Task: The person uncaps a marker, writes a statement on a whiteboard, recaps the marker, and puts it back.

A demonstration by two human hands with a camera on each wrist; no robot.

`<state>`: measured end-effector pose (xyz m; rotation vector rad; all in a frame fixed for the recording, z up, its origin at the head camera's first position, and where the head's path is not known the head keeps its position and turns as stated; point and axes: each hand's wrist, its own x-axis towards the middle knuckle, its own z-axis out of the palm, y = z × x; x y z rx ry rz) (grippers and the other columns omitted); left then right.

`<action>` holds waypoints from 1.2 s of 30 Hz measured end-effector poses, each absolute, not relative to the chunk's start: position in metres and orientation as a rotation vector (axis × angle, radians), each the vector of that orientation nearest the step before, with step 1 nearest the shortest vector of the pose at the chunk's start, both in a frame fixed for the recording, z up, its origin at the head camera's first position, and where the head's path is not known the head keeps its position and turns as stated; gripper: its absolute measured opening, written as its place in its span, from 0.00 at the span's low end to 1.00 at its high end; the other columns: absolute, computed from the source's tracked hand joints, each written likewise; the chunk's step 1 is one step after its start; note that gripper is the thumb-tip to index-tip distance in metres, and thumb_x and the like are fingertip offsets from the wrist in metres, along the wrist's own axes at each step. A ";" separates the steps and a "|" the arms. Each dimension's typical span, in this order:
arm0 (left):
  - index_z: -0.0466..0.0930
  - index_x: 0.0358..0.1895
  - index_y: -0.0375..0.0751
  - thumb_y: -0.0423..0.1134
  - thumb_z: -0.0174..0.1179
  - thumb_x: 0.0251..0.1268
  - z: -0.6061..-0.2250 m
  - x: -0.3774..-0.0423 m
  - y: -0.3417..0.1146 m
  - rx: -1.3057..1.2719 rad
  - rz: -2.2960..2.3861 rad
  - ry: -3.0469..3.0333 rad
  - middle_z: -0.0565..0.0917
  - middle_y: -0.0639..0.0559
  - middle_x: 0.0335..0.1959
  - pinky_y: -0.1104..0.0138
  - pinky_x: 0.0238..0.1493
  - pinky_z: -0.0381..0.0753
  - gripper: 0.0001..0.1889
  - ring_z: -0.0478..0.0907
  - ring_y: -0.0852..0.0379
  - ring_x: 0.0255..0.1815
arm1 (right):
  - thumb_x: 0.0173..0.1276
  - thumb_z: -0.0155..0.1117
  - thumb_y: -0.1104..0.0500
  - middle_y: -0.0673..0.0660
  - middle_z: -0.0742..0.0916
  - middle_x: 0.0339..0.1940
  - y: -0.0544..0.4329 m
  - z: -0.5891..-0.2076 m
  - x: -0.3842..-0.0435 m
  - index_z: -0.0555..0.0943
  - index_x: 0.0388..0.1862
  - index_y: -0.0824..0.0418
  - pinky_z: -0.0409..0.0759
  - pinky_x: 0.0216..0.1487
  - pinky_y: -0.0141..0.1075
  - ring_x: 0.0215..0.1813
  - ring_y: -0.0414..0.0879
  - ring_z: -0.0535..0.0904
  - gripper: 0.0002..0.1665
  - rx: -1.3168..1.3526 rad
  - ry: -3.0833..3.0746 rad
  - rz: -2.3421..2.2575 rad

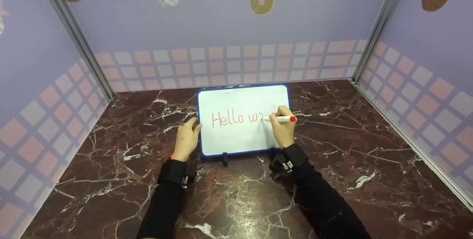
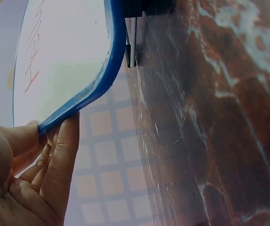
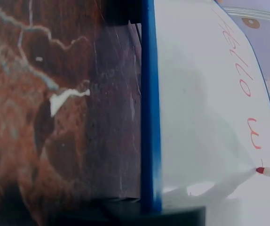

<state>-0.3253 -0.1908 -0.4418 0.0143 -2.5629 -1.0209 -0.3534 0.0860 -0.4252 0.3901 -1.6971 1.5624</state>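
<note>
A blue-framed whiteboard [image 1: 236,139] leans upright, with "Hello w" and part of another letter in red on it. My left hand [image 1: 186,139] pinches its left edge; in the left wrist view the thumb is in front and the fingers [image 2: 62,155] reach behind the blue frame. My right hand [image 1: 283,130] grips a white marker [image 1: 279,119] with a red end, its tip at the unfinished stroke after the "w". Up close in the right wrist view, the red marker tip [image 3: 260,170] touches the board surface or nearly so; the right fingers are out of that view.
Black stand feet [image 1: 225,159] hold the board's lower edge on a dark red marbled table [image 1: 129,180]. Purple walls [image 1: 214,21] with checkered bands and doughnut pictures enclose the back and both sides.
</note>
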 end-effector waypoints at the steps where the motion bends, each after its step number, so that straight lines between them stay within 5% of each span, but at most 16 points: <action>1: 0.76 0.60 0.30 0.36 0.55 0.74 -0.442 -0.325 -0.191 0.011 -1.020 -2.561 0.85 0.35 0.38 0.50 0.38 0.79 0.18 0.81 0.42 0.33 | 0.51 0.54 0.83 0.54 0.64 0.15 0.086 -0.425 -0.354 0.58 0.13 0.68 0.54 0.29 0.27 0.23 0.35 0.57 0.20 0.386 -1.706 1.555; 6: 0.76 0.60 0.30 0.36 0.55 0.74 -0.442 -0.326 -0.191 0.006 -1.015 -2.554 0.86 0.35 0.38 0.49 0.39 0.79 0.17 0.82 0.41 0.34 | 0.54 0.54 0.81 0.55 0.70 0.13 0.085 -0.425 -0.354 0.60 0.15 0.76 0.60 0.21 0.23 0.16 0.31 0.64 0.16 0.382 -1.738 1.584; 12: 0.76 0.60 0.30 0.37 0.55 0.74 -0.441 -0.327 -0.190 0.016 -1.027 -2.555 0.85 0.35 0.39 0.49 0.40 0.78 0.18 0.81 0.41 0.35 | 0.60 0.58 0.78 0.60 0.77 0.14 0.086 -0.424 -0.355 0.65 0.18 0.78 0.63 0.19 0.24 0.14 0.42 0.73 0.15 0.355 -1.736 1.661; 24: 0.77 0.58 0.29 0.35 0.56 0.73 -0.443 -0.327 -0.191 0.003 -1.012 -2.539 0.84 0.36 0.35 0.50 0.37 0.78 0.17 0.80 0.42 0.31 | 0.60 0.54 0.79 0.48 0.73 0.12 0.097 -0.423 -0.357 0.62 0.19 0.78 0.63 0.17 0.23 0.12 0.34 0.69 0.14 0.339 -1.642 1.715; 36: 0.75 0.63 0.31 0.37 0.53 0.76 -0.442 -0.324 -0.192 0.030 -1.072 -2.581 0.84 0.38 0.34 0.60 0.31 0.76 0.19 0.79 0.48 0.26 | 0.62 0.54 0.79 0.58 0.75 0.13 0.099 -0.426 -0.359 0.62 0.20 0.79 0.64 0.18 0.24 0.13 0.42 0.71 0.14 0.353 -1.698 1.685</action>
